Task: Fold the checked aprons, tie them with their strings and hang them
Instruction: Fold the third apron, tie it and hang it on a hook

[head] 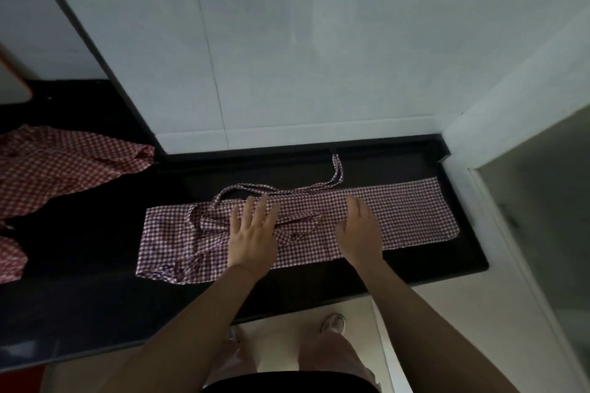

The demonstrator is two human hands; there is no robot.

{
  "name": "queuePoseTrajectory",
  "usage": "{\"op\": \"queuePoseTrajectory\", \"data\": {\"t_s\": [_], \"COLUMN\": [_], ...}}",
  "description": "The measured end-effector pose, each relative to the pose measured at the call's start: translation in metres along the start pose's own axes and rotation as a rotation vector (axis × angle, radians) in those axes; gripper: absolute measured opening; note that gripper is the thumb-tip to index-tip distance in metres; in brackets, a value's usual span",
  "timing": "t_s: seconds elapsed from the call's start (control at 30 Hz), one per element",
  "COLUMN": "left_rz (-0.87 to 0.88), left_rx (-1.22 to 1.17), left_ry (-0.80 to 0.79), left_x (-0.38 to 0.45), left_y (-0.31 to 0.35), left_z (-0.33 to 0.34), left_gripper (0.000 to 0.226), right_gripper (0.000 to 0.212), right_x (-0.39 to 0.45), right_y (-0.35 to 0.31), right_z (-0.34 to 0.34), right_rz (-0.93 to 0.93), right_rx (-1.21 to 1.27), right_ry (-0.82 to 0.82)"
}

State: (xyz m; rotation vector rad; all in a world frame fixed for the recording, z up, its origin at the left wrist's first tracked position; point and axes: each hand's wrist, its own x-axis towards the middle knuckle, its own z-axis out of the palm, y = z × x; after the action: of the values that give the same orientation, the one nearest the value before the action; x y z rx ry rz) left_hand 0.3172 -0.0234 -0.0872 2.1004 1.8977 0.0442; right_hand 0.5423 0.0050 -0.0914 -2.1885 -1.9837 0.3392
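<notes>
Now the folded apron (399, 217) lies as a long strip on the dark counter (95, 313). The left hand (253, 233) and the right hand (360, 230) both press flat on it, fingers straight, holding nothing. Its strings (287, 190) lie loose on top and behind. If the hands slide, the strings may tangle or the fold may open. A second apron (64, 163) waits unfolded at the left.

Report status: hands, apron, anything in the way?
Left hand and right hand flat on folded apron, fingers straight. Strings loose, untied, trailing toward wall. Second apron crumpled at left, clear of work.
</notes>
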Motion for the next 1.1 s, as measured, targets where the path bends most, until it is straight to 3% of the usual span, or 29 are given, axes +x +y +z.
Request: {"op": "queuePoseTrajectory", "data": {"t_s": [0.13, 0.37, 0.5, 0.6, 0.73, 0.8, 0.9, 1.0, 1.1], "left_rz": [0.078, 0.021, -0.041, -0.082, -0.103, -0.108, -0.12, -0.117, -0.088], "left_rx": [-0.042, 0.064, 0.089, 0.118, 0.123, 0.123, 0.131, 0.079, -0.29], "left_ry": [-0.03, -0.133, -0.232, -0.262, -0.268, -0.269, -0.287, -0.32, -0.224], "left_x": [0.019, 0.048, 0.06, 0.063, 0.068, 0.07, 0.07, 0.078, 0.092], "left_y": [0.058, 0.134, 0.151, 0.15, 0.151, 0.151, 0.153, 0.165, 0.183], "left_z": [0.007, 0.044, 0.061, 0.069, 0.069, 0.069, 0.066, 0.06, 0.045], "left_gripper": [0.062, 0.07, 0.085, 0.095, 0.104, 0.105, 0.101, 0.099, 0.088], "right_gripper": [0.055, 0.075, 0.06, 0.046, 0.017, 0.007, 0.005, 0.009, 0.021], "right_x": [0.024, 0.066, 0.088, 0.104, 0.116, 0.117, 0.114, 0.108, 0.101], "right_y": [0.074, 0.191, 0.212, 0.218, 0.221, 0.22, 0.211, 0.175, 0.12], "right_z": [-0.035, -0.062, -0.063, -0.07, -0.088, -0.095, -0.109, -0.133, -0.148], "right_rz": [0.279, 0.643, 0.608, 0.618, 0.593, 0.57, 0.518, 0.397, 0.252], "right_rx": [0.037, 0.159, 0.164, 0.338, 0.658, 0.692, 0.634, 0.734, 0.779], "right_ry": [0.053, -0.133, -0.268, -0.375, -0.383, -0.419, -0.429, -0.502, -0.619]}}
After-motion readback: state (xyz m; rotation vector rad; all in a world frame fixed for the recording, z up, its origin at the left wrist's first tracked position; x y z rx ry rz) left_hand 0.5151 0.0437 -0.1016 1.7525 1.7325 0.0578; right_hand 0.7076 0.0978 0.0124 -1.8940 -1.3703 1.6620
